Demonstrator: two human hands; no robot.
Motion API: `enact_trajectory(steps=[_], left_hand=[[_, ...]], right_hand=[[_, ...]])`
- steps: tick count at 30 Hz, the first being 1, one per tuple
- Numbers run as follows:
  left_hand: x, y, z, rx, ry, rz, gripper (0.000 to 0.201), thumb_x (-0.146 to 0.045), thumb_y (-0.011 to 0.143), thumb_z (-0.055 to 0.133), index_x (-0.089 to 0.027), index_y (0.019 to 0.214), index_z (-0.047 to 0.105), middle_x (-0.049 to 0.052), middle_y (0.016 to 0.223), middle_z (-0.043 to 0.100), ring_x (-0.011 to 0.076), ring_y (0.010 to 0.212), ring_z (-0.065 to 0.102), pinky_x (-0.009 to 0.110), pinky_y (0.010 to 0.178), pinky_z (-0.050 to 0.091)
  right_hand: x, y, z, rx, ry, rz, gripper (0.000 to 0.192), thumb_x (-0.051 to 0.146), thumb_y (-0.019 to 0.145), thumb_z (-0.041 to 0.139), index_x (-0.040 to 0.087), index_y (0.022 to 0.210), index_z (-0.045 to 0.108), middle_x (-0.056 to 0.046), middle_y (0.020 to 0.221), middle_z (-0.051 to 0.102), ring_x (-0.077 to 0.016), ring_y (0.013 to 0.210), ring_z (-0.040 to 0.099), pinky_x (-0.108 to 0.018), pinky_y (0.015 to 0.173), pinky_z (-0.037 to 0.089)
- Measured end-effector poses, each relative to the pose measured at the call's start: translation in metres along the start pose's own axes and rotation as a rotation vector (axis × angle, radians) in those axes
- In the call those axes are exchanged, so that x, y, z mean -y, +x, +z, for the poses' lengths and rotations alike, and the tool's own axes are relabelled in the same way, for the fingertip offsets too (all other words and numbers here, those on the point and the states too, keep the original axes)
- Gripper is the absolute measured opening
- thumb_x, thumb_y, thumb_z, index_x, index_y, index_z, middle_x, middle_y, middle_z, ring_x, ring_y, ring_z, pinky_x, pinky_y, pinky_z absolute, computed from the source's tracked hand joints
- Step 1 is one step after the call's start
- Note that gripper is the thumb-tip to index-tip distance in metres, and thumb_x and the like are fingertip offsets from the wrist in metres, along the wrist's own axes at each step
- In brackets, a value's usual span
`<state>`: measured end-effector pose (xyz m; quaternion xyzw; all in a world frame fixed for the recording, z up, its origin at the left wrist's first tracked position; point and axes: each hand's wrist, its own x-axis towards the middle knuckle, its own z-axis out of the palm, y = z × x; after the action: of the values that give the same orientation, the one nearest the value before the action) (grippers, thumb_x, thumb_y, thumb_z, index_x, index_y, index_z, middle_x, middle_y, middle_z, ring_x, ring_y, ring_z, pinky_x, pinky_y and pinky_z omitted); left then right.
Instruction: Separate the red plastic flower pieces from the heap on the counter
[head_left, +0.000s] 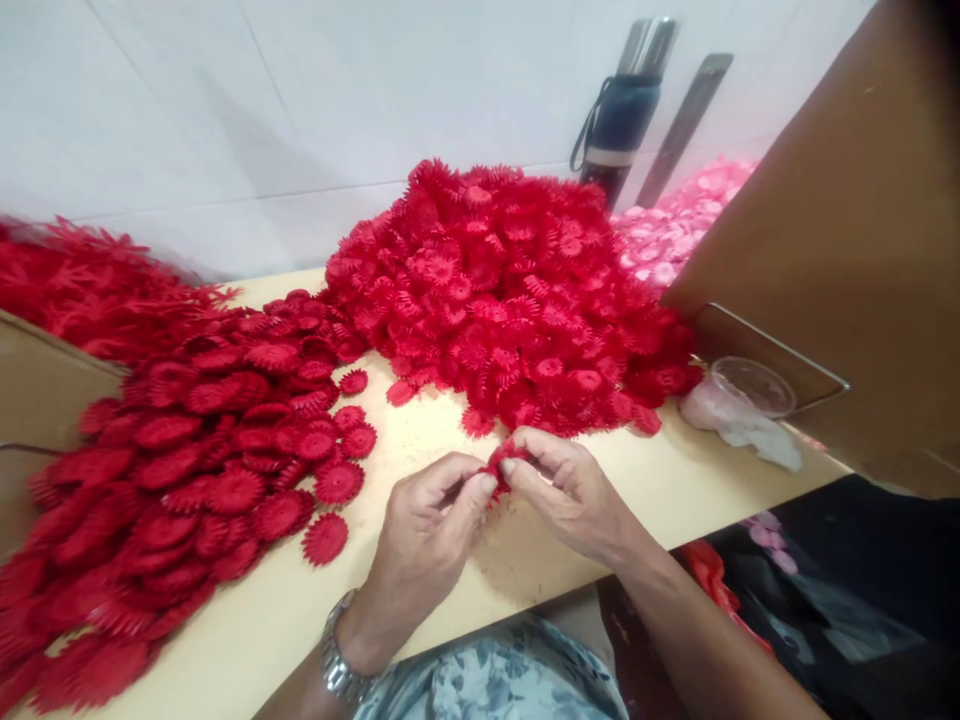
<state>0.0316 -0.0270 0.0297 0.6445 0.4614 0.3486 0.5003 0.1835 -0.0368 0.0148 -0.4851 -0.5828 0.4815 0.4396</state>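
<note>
Over the front of the pale table, both hands meet at one small red artificial flower piece (498, 480) with a fringed edge. My left hand (429, 520) wears a watch at the wrist and pinches the piece from the left. From the right, my right hand (566, 490) pinches the same piece between thumb and fingers, which hide much of it. Just beyond the hands rises a big heap of red fringed flower pieces (495, 290). To the left spreads a pile of flatter, round dark red flower discs (232, 490).
Against the wall stand a dark blue thermos (622, 120) and a grey metal strip (686, 130). Pink petals (675, 225) lie beside a large cardboard box (840, 240). A clear plastic cup (752, 388) sits at right. Red star-shaped pieces (97, 285) fill the far left.
</note>
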Motion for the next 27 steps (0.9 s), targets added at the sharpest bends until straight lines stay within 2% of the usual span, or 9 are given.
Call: enact_trajectory(steps=[6, 13, 17, 18, 22, 24, 27], left_hand=[[0.004, -0.002, 0.001, -0.099, 0.035, -0.006, 0.021, -0.028, 0.078, 0.054, -0.018, 0.060, 0.052, -0.004, 0.046, 0.044, 0.0079, 0.041, 0.037, 0.019, 0.042, 0.030], [0.002, -0.010, -0.007, -0.107, 0.009, -0.046, 0.023, -0.029, 0.076, 0.056, -0.018, 0.056, 0.051, -0.004, 0.044, 0.044, 0.0084, 0.040, 0.038, 0.020, 0.039, 0.029], [0.009, -0.009, -0.026, -0.354, -0.089, -0.111, 0.020, -0.032, 0.075, 0.058, -0.019, 0.060, 0.052, -0.005, 0.043, 0.043, 0.0081, 0.038, 0.037, 0.019, 0.036, 0.029], [0.010, -0.007, -0.031, -0.382, -0.097, -0.134, 0.020, -0.033, 0.074, 0.059, -0.020, 0.061, 0.052, -0.006, 0.043, 0.043, 0.0081, 0.038, 0.038, 0.018, 0.035, 0.030], [0.010, 0.007, -0.039, -0.177, -0.006, -0.211, 0.017, -0.031, 0.073, 0.061, -0.018, 0.065, 0.055, -0.002, 0.051, 0.057, 0.0112, 0.047, 0.053, 0.018, 0.040, 0.038], [0.008, 0.012, -0.038, -0.197, -0.105, -0.214, 0.015, -0.027, 0.071, 0.063, -0.017, 0.065, 0.053, -0.002, 0.055, 0.060, 0.0120, 0.053, 0.058, 0.019, 0.048, 0.043], [0.006, 0.016, -0.034, -0.266, -0.292, -0.206, 0.014, -0.022, 0.067, 0.065, -0.018, 0.068, 0.051, -0.004, 0.059, 0.061, 0.0120, 0.056, 0.061, 0.022, 0.057, 0.047]], right_hand=[[0.001, 0.001, -0.001, -0.167, -0.165, -0.051, 0.018, 0.025, 0.083, 0.046, 0.017, 0.068, 0.051, 0.003, 0.061, 0.045, -0.0094, 0.055, 0.041, -0.022, 0.051, 0.032], [0.003, -0.002, -0.012, -0.163, -0.291, -0.126, 0.014, 0.019, 0.081, 0.048, 0.017, 0.067, 0.053, 0.002, 0.059, 0.046, -0.0096, 0.055, 0.042, -0.022, 0.051, 0.032], [-0.005, 0.000, -0.037, -0.416, -0.286, -0.112, 0.016, 0.023, 0.083, 0.045, 0.018, 0.070, 0.053, 0.002, 0.058, 0.046, -0.0098, 0.052, 0.041, -0.022, 0.048, 0.032], [-0.006, 0.001, -0.042, -0.456, -0.315, -0.110, 0.015, 0.023, 0.082, 0.046, 0.018, 0.070, 0.053, 0.002, 0.058, 0.046, -0.0100, 0.053, 0.041, -0.022, 0.048, 0.032], [-0.008, 0.007, -0.043, -0.287, -0.357, -0.076, 0.010, 0.022, 0.080, 0.049, 0.018, 0.074, 0.056, 0.001, 0.063, 0.052, -0.0108, 0.057, 0.046, -0.023, 0.053, 0.036], [-0.008, 0.008, -0.037, -0.258, -0.247, -0.030, 0.010, 0.023, 0.081, 0.049, 0.017, 0.079, 0.057, 0.001, 0.067, 0.054, -0.0105, 0.059, 0.047, -0.022, 0.054, 0.037], [-0.010, 0.008, -0.031, -0.191, -0.093, 0.001, 0.012, 0.026, 0.080, 0.051, 0.017, 0.075, 0.055, 0.001, 0.066, 0.052, -0.0097, 0.059, 0.046, -0.022, 0.054, 0.037]])
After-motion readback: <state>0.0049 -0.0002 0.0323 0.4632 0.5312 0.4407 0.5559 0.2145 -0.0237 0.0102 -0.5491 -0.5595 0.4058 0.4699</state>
